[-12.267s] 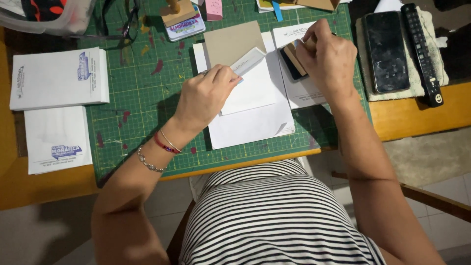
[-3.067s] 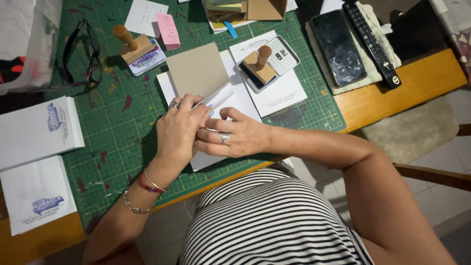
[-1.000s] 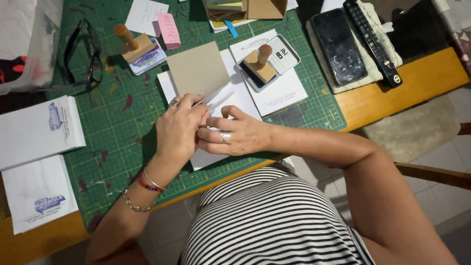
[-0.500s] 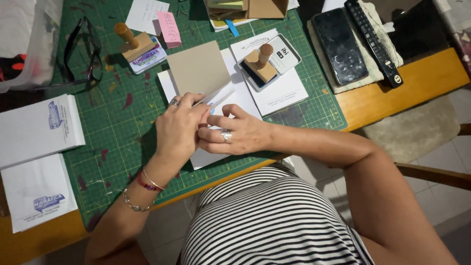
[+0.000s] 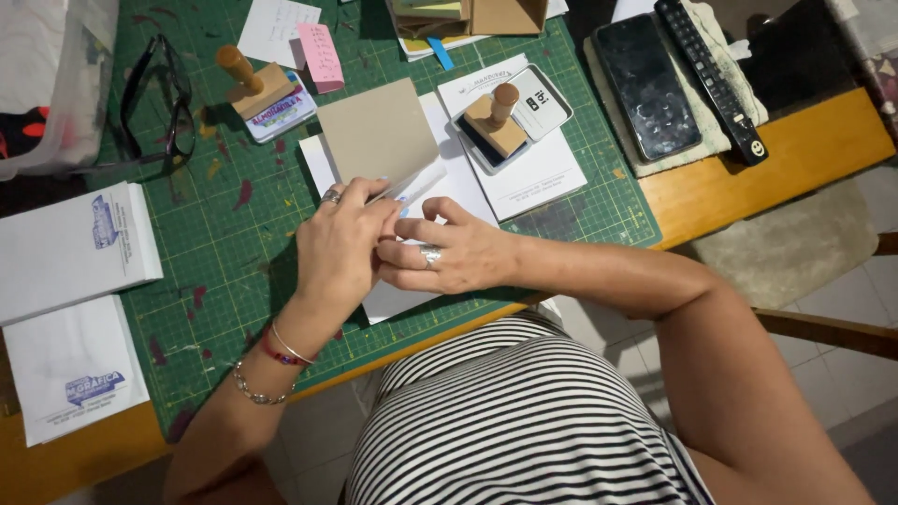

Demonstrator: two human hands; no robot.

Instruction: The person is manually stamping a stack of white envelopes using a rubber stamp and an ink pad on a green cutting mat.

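Note:
My left hand (image 5: 341,245) and my right hand (image 5: 447,257) meet over a stack of white paper sheets (image 5: 398,299) on the green cutting mat (image 5: 215,234). Both pinch the near edge of a beige card (image 5: 379,131) and a thin white sheet lifted under it. A ring shows on each hand. A wooden-handled stamp (image 5: 496,120) rests on an open ink pad tin (image 5: 533,108) just beyond my right hand.
A second wooden stamp (image 5: 257,86) and a pink slip (image 5: 321,58) lie at the mat's far side. Glasses (image 5: 159,103) sit far left. Stamped white paper bags (image 5: 70,248) are stacked left. A phone (image 5: 647,84) and remote (image 5: 709,79) lie far right on a cloth.
About twelve seconds ago my right hand pressed the stamp on the paper; the stamp now rests on the ink pad, and both hands have stayed on the card's edge over the last seconds.

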